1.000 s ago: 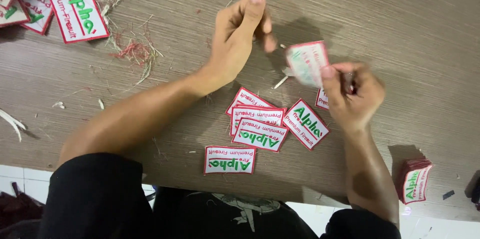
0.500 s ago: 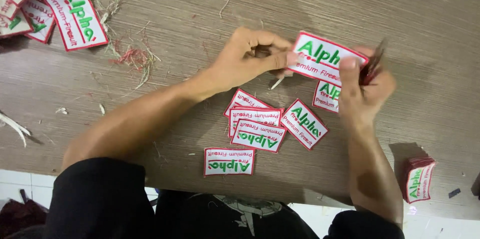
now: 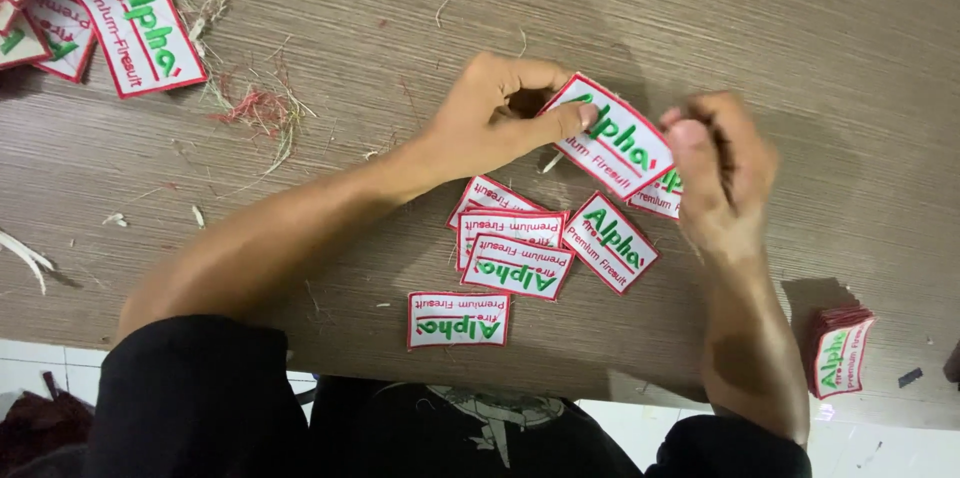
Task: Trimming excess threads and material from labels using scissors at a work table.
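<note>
Two hands: both on one patch, held just above the bench near its middle.
left hand (image 3: 490, 123): thumb and fingers pinched narrow on the left end of the held patch (image 3: 612, 138), white with red border and green stitching.
right hand (image 3: 722, 163): curled tight at the patch's right end; blurred, so I cannot tell whether it grips the patch, a small tool, or both.
loose patches (image 3: 540, 248): a cluster overlapping each other on the bench just below my hands; one more patch (image 3: 458, 319) lies apart, close to the near edge.
stack (image 3: 840, 350): small pile of patches standing at the near right edge of the bench, partly over the lip.
big patches (image 3: 120, 18): larger ones at the far left corner, well apart.
thread scraps (image 3: 262, 110): red and pale trimmings left of my left forearm.
risk 1: grip is at the ends only; if one hand lets go, I judge the patch drops onto the cluster and gets mixed in.
risk 2: right forearm sits near the stack; a sweep outward could knock it off the edge.
risk 3: lone patch by the near edge could slide off under a sleeve.
risk 4: scraps could cling to patches if dragged across.
</note>
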